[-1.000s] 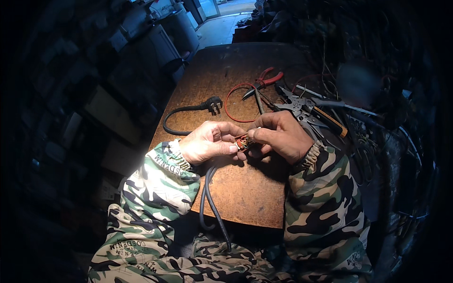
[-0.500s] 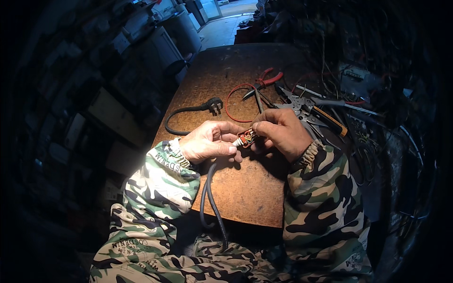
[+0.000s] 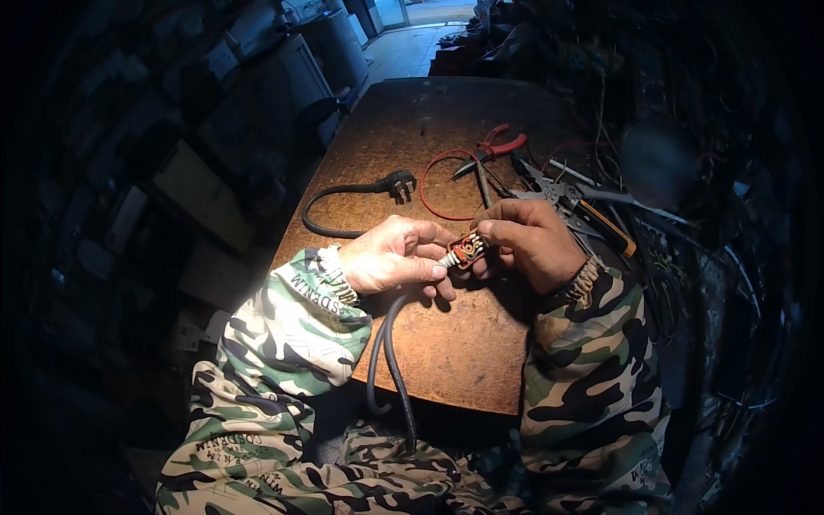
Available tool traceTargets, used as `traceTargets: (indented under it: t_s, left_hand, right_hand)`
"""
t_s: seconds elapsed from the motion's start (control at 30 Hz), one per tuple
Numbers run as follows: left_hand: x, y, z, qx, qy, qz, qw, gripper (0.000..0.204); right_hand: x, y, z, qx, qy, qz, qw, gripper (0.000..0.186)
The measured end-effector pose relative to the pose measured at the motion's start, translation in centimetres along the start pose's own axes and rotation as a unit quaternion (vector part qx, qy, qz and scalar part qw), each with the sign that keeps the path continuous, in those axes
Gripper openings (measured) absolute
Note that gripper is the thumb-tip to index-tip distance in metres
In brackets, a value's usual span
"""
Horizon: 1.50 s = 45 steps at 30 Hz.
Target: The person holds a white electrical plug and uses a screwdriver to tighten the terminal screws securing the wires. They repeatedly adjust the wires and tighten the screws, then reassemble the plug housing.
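Observation:
Between my hands, above the wooden table [image 3: 412, 378], is a small opened electrical connector [image 3: 469, 250] with red inner parts, bits of metal and a white ribbed sleeve. My left hand [image 3: 395, 256] pinches the sleeve end between thumb and fingers. My right hand [image 3: 534, 244] is closed on the other end, its thumb and forefinger at the connector's top edge. Whether those fingers also hold a small part or tool is hidden. A thick black cable [image 3: 389, 343] hangs below my left hand over the table's near edge. Beyond that hand, a black plug [image 3: 400, 184] lies on a curved cord.
Red-handled pliers [image 3: 493, 148] lie beside a loop of red wire [image 3: 422, 190] past my right hand. To the right are a grey wire stripper [image 3: 558, 190], an orange-and-black tool [image 3: 608, 227] and tangled cables. Dark clutter flanks the table on both sides.
The connector has turned slightly, so more of its open inside shows. Both hands keep their grip. The whole view has shifted a little.

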<state>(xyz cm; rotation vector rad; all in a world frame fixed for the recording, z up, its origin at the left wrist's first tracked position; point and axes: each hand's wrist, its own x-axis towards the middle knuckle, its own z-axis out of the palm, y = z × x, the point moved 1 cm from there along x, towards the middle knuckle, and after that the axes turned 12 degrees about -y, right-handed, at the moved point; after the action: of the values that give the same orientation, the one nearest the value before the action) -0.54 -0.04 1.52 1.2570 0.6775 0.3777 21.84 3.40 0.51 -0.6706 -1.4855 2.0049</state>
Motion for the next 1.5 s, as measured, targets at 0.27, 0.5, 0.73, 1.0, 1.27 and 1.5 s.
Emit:
traceTargets:
  t_s: [0.27,0.5,0.73,1.0,1.27,1.5]
  left_hand:
    - [0.2,0.5,-0.1,-0.014,-0.002,-0.016,1.0,0.046]
    - [-0.3,0.5,-0.3,-0.007,0.025,-0.058,0.998,0.037]
    - [-0.1,0.0,-0.6,0.012,0.009,-0.022,1.0,0.03]
    - [-0.3,0.2,-0.4,0.003,0.007,-0.011,1.0,0.026]
    - [0.1,-0.3,-0.6,0.007,0.02,-0.027,0.999,0.026]
    - [0.3,0.5,-0.1,0.059,0.054,-0.056,0.995,0.027]
  right_hand:
    - [0.1,0.5,-0.7,-0.024,0.02,-0.012,0.999,0.027]
    - [0.0,0.1,-0.9,-0.068,0.028,-0.023,0.997,0.024]
    - [-0.3,0.1,-0.7,-0.061,0.004,-0.032,0.998,0.024]
    - [-0.3,-0.3,-0.7,-0.067,-0.01,-0.027,0.997,0.023]
    - [-0.1,0.3,-0.7,-0.154,0.014,-0.039,0.987,0.022]
    - [-0.1,0.2,0.0,-0.172,0.01,-0.038,0.984,0.022]
